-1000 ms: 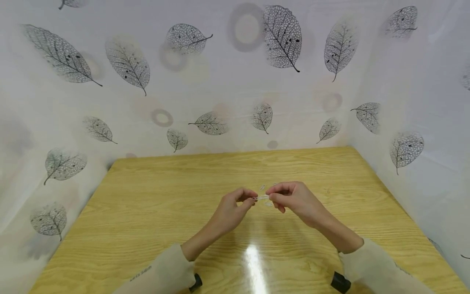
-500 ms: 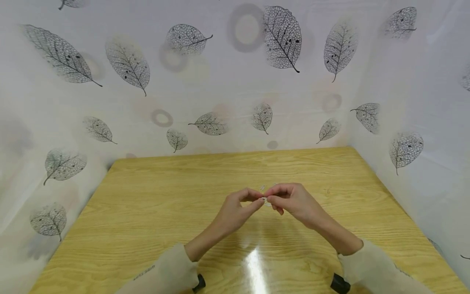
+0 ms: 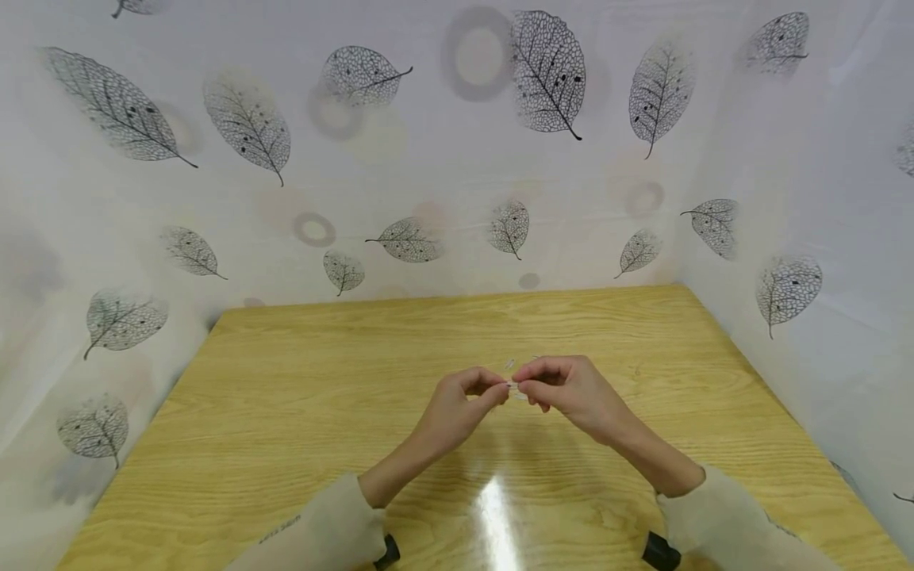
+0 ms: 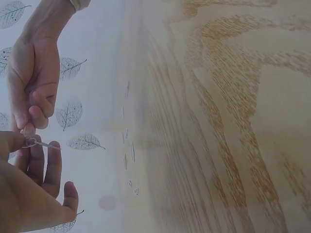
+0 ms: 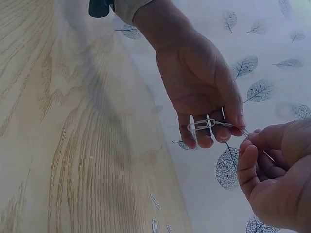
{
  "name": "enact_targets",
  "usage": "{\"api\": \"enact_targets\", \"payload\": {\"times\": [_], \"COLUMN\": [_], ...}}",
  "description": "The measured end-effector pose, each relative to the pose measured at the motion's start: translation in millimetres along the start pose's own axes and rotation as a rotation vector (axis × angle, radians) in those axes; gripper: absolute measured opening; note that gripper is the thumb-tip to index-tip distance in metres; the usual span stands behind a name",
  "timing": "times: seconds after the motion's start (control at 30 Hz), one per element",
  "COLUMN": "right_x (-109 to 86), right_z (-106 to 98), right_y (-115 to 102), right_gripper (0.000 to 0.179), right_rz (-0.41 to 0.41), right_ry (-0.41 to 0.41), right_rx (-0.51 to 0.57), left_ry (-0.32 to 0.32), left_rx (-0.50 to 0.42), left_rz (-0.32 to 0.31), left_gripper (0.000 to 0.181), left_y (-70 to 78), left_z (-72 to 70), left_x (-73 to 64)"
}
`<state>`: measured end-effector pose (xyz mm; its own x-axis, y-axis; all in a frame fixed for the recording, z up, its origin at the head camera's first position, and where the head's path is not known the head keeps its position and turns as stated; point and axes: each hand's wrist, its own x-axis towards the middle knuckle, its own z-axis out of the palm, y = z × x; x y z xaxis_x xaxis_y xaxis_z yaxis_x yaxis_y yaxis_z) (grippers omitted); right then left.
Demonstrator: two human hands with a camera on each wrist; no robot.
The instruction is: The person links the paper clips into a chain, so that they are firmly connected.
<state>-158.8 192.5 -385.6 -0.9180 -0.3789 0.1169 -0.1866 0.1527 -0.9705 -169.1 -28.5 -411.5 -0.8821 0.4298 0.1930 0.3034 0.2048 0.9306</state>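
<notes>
My left hand (image 3: 460,406) pinches a silvery paper clip between thumb and forefinger. Linked to it, another paper clip (image 5: 201,124) lies across the left hand's other fingers in the right wrist view. Just opposite, my right hand (image 3: 574,392) pinches a thin wire paper clip (image 5: 245,132), its end against the clip in the left fingertips. Whether these two are hooked together is too small to tell. In the left wrist view, the right hand (image 4: 39,73) comes from above and the fingertips of both hands nearly meet.
Several loose paper clips lie on the wooden table (image 3: 300,381) beneath and beyond the hands, among them one clip (image 3: 510,364) behind the fingertips and another clip (image 5: 155,201) in the right wrist view. A leaf-printed white curtain (image 3: 443,166) surrounds the table's back and sides.
One second ago the fingertips stood a little apart with a clip showing between them. The left hand has since moved right, up to the right fingertips. The right hand has barely moved.
</notes>
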Motion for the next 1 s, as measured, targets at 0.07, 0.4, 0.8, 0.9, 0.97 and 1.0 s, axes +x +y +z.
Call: {"api": "enact_targets", "payload": {"times": [0.07, 0.4, 0.8, 0.9, 0.97, 1.0], "right_x": [0.3, -5.7, -27.7, -32.2, -34.9, -36.0], "right_z": [-1.2, -42.0, -75.9, -77.5, -77.9, -77.8], "right_y": [0.1, 6.2, 48.3, 57.2, 61.4, 62.9], "right_gripper": [0.018, 0.023, 0.020, 0.016, 0.014, 0.014], "right_rz": [0.008, 0.110, 0.202, 0.192, 0.188, 0.186], "right_ry": [0.001, 0.061, 0.017, 0.014, 0.005, -0.002], "right_rx": [0.004, -0.163, -0.456, -0.555, -0.614, -0.634], "left_ry": [0.004, 0.029, 0.010, 0.008, 0.006, 0.005], "left_rx": [0.005, 0.027, 0.030, 0.042, 0.050, 0.055], "left_rz": [-0.007, -0.042, -0.049, -0.056, -0.061, -0.064], "left_gripper": [0.018, 0.016, 0.014, 0.014, 0.014, 0.014], "left_y": [-0.4, 1.0, 0.4, 1.2, 1.4, 1.4], "left_z": [-0.7, -7.2, -11.7, -12.5, -12.9, -13.1], "left_x": [0.1, -1.7, -4.3, -4.8, -5.2, -5.4]}}
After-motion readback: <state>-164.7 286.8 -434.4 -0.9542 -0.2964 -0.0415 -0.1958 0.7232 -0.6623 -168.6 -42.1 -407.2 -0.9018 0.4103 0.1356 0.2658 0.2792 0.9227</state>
